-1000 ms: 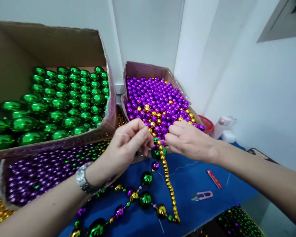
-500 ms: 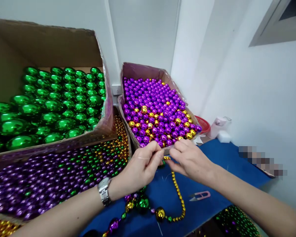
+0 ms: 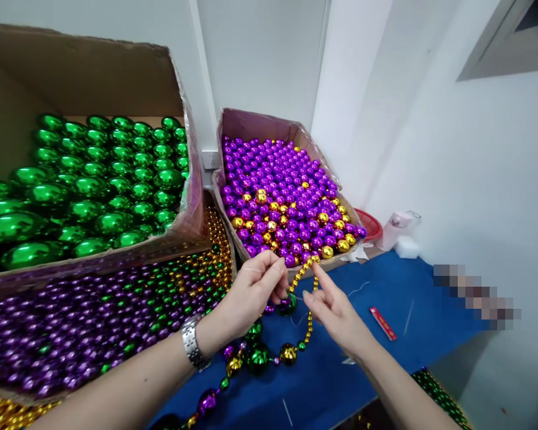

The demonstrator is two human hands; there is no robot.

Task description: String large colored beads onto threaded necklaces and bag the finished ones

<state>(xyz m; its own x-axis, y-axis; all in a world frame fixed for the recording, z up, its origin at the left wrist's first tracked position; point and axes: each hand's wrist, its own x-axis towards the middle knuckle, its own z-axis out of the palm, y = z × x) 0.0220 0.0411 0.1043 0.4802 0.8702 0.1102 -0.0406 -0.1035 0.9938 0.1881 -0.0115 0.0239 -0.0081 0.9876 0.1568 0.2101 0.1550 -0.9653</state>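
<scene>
Two hands face each other just apart above the table. The left hand, with a watch at its wrist, is closed, thumb pressed to fingers on a thread. That thread spans the gap towards the thumb of the right hand, whose index finger stretches up to touch the strand; whether it grips the thread cannot be told. The strand's gold beads loop between the hands, and its larger green, gold and purple ones trail down below the left hand.

Right of the right hand lies a red packet; its pale marks are too small to read. Bare blue surface surrounds the packet, giving room sideways as far as the table's right edge. Forward room is tight: the purple beads' box has its front edge just beyond the fingertips. Small beads crowd the left forearm, and the table's near edge passes beneath the right forearm.
</scene>
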